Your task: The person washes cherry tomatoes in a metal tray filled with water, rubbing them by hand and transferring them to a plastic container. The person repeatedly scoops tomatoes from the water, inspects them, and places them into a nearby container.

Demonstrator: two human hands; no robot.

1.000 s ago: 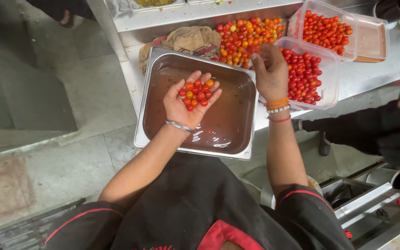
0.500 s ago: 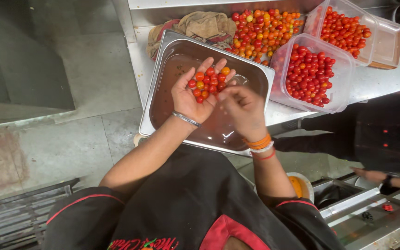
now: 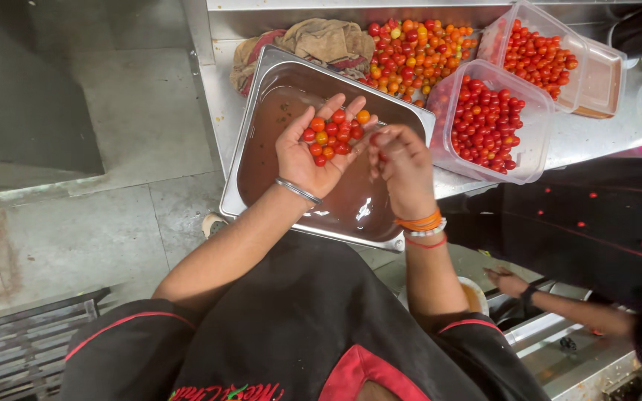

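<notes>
My left hand (image 3: 315,152) is cupped palm up over a steel pan (image 3: 261,96) of brownish water, holding a small heap of red and orange cherry tomatoes (image 3: 334,134). My right hand (image 3: 399,165) hovers beside it with fingers pinched at the edge of the heap; a red tomato seems to sit between the fingertips. Both wrists wear bangles. A loose pile of cherry tomatoes (image 3: 417,53) lies on the counter behind the pan.
Two clear plastic tubs of red tomatoes (image 3: 493,122) (image 3: 538,53) stand to the right, with a crumpled brown cloth (image 3: 313,41) behind the pan. Another person's hand (image 3: 508,282) and dark sleeve reach in at lower right. Tiled floor lies to the left.
My right hand came back from the tomato tub to my cupped left hand over the pan. The view has shifted slightly.
</notes>
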